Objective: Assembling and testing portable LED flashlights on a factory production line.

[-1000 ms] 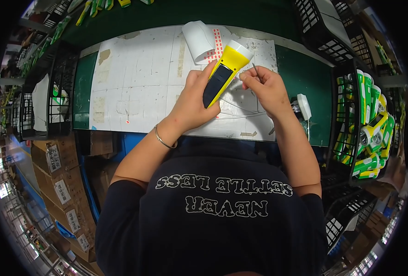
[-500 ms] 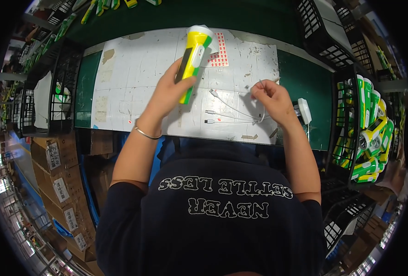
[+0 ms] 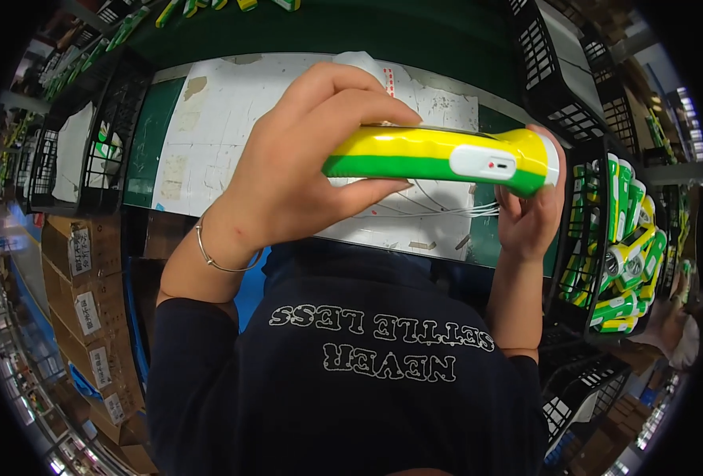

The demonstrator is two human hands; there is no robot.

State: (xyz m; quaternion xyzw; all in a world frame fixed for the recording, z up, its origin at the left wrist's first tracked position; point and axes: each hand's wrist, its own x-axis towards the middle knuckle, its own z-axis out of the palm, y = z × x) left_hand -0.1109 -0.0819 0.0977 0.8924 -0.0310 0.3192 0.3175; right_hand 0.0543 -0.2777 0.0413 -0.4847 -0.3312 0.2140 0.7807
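A yellow and green flashlight (image 3: pixel 438 159) with a white switch panel is lifted close to the camera, lying sideways. My left hand (image 3: pixel 304 159) grips its handle end, a thin bracelet on that wrist. My right hand (image 3: pixel 530 210) holds the wide head end at the right. Below the flashlight, thin white cables (image 3: pixel 446 210) lie on the white paper-covered work surface (image 3: pixel 224 127).
A black wire basket (image 3: pixel 613 246) at the right holds several green and yellow flashlights. More black crates (image 3: pixel 90 151) stand at the left. Cardboard boxes (image 3: pixel 82 293) are stacked low on the left. A green mat (image 3: pixel 145 143) borders the paper.
The flashlight has come up from the table toward the camera and turned sideways. My right hand left the cables and took the flashlight's head end.
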